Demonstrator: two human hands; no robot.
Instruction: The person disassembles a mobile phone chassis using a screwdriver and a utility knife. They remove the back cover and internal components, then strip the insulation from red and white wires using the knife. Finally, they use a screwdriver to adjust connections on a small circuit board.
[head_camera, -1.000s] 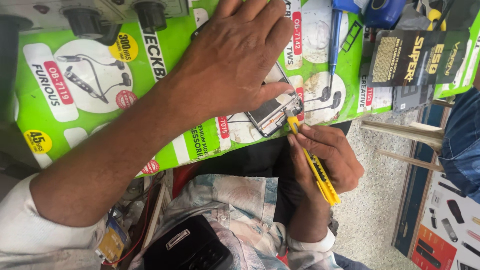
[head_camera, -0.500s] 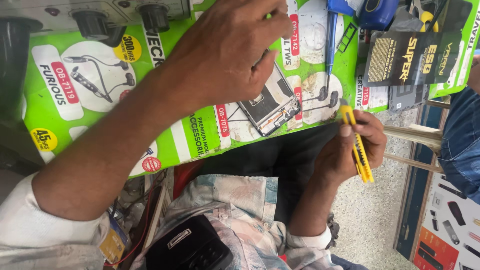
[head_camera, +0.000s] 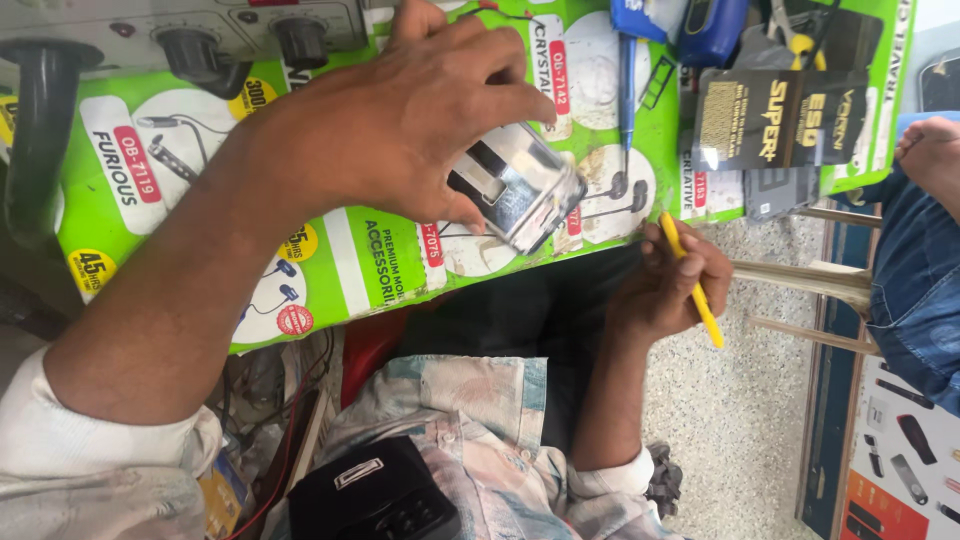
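Clearly the opened phone (head_camera: 515, 195) is light, stiff and fragile, best pinched by its edges, as the left hand (head_camera: 400, 120) clamps it over the near edge of the green mat (head_camera: 360, 260); silvery, glossy inside. To its right, the right hand (head_camera: 665, 285) grips a yellow tool (head_camera: 692, 292).
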